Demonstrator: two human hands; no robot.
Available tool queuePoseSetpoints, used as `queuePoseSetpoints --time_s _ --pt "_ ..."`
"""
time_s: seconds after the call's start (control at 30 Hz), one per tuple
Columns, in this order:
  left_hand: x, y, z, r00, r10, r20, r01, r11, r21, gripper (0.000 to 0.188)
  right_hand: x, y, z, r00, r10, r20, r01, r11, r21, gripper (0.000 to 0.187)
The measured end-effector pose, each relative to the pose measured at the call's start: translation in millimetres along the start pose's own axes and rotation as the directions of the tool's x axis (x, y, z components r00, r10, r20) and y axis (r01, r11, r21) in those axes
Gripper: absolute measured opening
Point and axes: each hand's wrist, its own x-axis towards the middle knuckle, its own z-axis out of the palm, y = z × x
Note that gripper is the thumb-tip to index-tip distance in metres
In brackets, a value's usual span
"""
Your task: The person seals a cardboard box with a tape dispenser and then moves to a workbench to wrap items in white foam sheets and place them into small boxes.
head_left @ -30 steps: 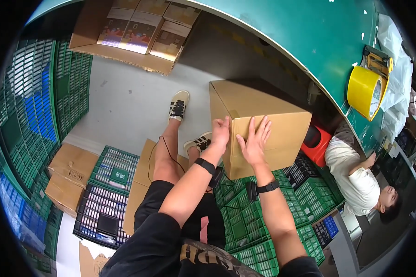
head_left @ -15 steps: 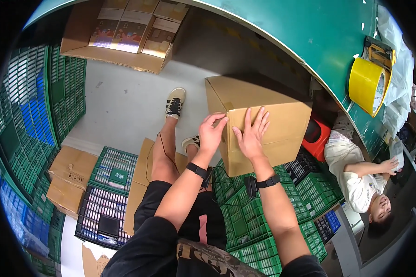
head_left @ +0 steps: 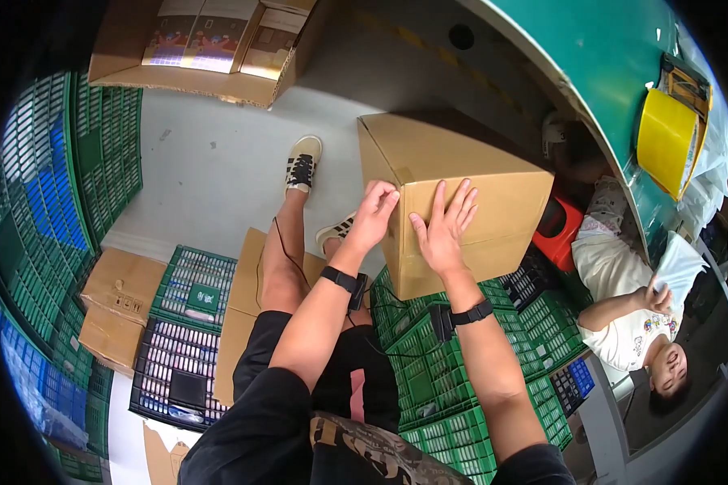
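A closed brown cardboard box (head_left: 493,206) stands in front of me, one corner turned toward me. My right hand (head_left: 442,230) lies on its near side with the fingers spread, holding nothing. At the box's left upright edge, my left hand (head_left: 370,217) has its thumb and fingertips pinched together, close to a strip of tape (head_left: 405,175) that runs over the corner. Whether those fingers grip the tape end cannot be made out. A black band with a small device circles each of my wrists.
Green plastic crates (head_left: 421,380) stand beneath and beside the box. An open carton (head_left: 194,77) of packaged goods is at far left. A green table (head_left: 590,48) carries a yellow tape roll (head_left: 666,144). Near a red stool (head_left: 560,230), a co-worker (head_left: 623,279) holds a pale sheet.
My hands stay in nearly the same place on the box. The view has shifted slightly. The co-worker's hand has moved, lifting a pale sheet.
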Motion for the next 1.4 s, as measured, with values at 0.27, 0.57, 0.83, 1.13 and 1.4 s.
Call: queuePoseSetpoints --time_s 0.27,0.57,0.83,1.13,1.4 --pt "0 -55 34 0.903 0.29 -0.317 -0.236 0.951 0.201 0.012 -4 -6 13 1.0 -0.024 -0.009 0.025 1.0 0.005 0.083" --pt "-27 -20 23 0.798 0.125 -0.589 0.047 0.962 0.268 0.039 -12 -13 29 0.997 0.001 -0.071 -0.001 1.0 -0.003 0.077" --pt "-1 -35 41 0.882 -0.122 -0.456 0.254 0.937 0.241 0.06 -11 7 28 0.971 0.027 -0.238 0.002 0.992 0.123 0.072" --pt "-163 -96 25 0.818 -0.082 -0.569 0.267 0.931 0.25 0.053 -88 95 29 0.955 0.095 -0.28 0.065 0.856 0.512 0.073" --pt "-88 -116 93 0.756 -0.016 -0.654 0.05 0.998 0.033 0.057 -89 107 74 0.967 -0.027 -0.255 0.011 0.998 -0.064 0.073"
